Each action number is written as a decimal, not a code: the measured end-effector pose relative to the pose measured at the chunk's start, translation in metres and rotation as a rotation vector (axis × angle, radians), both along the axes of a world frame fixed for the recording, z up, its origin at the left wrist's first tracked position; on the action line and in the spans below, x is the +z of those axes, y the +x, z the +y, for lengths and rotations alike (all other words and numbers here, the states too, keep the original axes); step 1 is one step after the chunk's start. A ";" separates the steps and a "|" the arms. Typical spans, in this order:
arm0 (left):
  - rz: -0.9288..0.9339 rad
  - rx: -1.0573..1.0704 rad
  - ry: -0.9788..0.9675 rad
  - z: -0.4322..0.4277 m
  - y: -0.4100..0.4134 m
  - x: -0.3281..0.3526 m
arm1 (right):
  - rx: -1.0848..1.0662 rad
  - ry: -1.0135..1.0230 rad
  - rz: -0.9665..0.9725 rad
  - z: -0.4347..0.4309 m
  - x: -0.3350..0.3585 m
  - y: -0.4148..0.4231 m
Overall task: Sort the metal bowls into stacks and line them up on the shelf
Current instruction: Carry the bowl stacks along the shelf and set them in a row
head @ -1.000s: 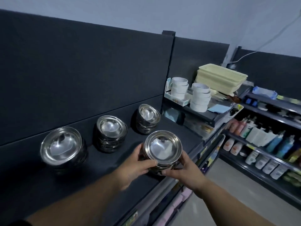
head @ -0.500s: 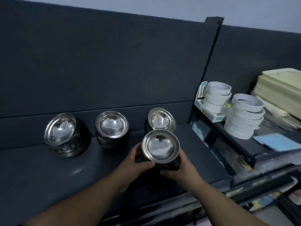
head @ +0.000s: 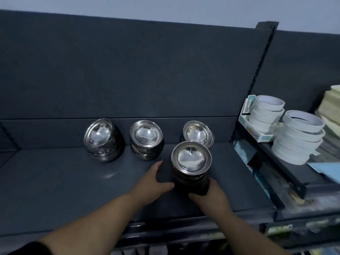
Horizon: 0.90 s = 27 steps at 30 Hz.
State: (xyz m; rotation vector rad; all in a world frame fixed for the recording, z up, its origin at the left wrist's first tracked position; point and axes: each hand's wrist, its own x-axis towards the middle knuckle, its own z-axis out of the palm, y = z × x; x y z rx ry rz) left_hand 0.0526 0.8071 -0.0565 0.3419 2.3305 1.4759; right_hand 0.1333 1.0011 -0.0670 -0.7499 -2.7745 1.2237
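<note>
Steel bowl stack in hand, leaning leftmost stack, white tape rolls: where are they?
Held steel bowl stack [head: 191,158]: head view, top bowl's inside.
Leaning leftmost steel bowl stack [head: 98,132]: head view, top bowl's inside.
White tape rolls [head: 292,145]: head view, nearer pile's side.
</note>
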 end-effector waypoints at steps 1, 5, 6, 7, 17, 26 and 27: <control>0.028 0.009 -0.061 -0.011 0.002 0.000 | 0.002 0.060 -0.057 -0.005 -0.001 0.004; 0.200 0.065 -0.338 -0.076 0.016 0.002 | 0.044 0.240 -0.185 -0.041 -0.002 0.017; 0.226 0.073 -0.388 -0.097 0.020 0.004 | 0.054 0.264 -0.183 -0.055 -0.003 0.019; 0.241 0.078 -0.422 -0.119 0.024 0.005 | 0.068 0.283 -0.176 -0.072 -0.002 0.021; 0.258 0.350 -0.646 -0.410 0.108 0.018 | 0.520 0.232 0.046 -0.356 0.021 0.028; 0.051 0.667 -0.810 -0.627 0.209 0.011 | 0.988 0.143 0.002 -0.599 0.018 0.039; 0.043 0.693 -0.813 -0.642 0.214 0.010 | 1.010 0.143 0.013 -0.618 0.019 0.036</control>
